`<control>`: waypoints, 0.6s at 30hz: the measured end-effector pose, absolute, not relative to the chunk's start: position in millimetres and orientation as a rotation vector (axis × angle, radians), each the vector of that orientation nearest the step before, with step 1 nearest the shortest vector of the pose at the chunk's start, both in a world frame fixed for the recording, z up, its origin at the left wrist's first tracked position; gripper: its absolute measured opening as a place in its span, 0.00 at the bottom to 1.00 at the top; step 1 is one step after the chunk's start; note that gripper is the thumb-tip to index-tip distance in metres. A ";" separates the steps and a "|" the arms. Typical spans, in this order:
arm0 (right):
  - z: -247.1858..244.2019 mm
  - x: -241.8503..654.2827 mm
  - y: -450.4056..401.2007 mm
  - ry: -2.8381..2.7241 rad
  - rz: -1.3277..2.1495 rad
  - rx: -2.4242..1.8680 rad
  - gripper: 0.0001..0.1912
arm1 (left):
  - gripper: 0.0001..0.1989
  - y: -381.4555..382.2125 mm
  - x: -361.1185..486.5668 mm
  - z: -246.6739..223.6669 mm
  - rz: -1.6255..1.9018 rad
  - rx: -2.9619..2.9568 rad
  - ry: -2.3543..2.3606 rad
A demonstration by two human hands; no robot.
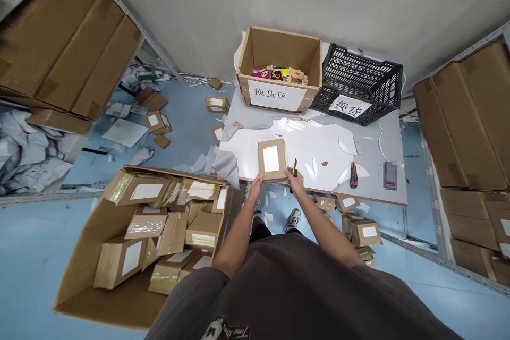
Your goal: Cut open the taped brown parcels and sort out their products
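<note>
A small cardboard box point(263, 170) with a white label lies at the front edge of the white table point(247, 143). My left hand point(256, 187) grips its near left corner, fingers closed on the edge. At the near right corner is my right hand point(295, 181), closed around a yellow-and-black utility knife point(295, 169) that points up and away from me. Its fingers also touch the box's side. Whether the blade is out is too small to tell.
Behind stand an open carton point(277, 96) with colourful packets and a black crate point(358, 82). A red-and-black tool point(353, 175) and a blurred-out phone-like object point(390, 176) lie right. Paper scraps litter the table. A big carton point(75, 271) of parcels is at left; parcels point(362, 231) lie below right.
</note>
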State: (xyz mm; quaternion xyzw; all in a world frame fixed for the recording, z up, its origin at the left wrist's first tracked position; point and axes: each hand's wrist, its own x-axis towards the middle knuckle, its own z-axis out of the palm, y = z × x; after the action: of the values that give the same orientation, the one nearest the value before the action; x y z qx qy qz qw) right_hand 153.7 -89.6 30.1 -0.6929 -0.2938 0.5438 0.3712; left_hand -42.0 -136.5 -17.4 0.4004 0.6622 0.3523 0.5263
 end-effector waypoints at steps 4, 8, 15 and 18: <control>55.5 155.2 -78.7 -0.805 1.412 -1.665 0.33 | 0.25 -129.9 -18.7 -18.9 0.755 0.706 1.622; 60.9 148.8 -67.7 -0.821 1.516 -1.668 0.31 | 0.24 -127.3 -15.0 -21.2 0.672 0.647 1.815; 65.2 146.2 -54.4 -0.906 1.624 -1.706 0.24 | 0.45 -73.7 -72.9 13.6 0.671 1.562 1.896; 76.5 141.2 -31.8 -1.064 1.678 -1.693 0.20 | 0.63 -41.6 -82.0 31.6 0.398 1.815 1.689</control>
State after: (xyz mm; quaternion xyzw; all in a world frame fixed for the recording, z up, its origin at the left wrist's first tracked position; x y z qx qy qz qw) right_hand 141.2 -31.8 76.5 -0.6260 -0.3933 0.6201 0.2625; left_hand -82.0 -41.6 31.6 0.6871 0.6396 0.1508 0.3099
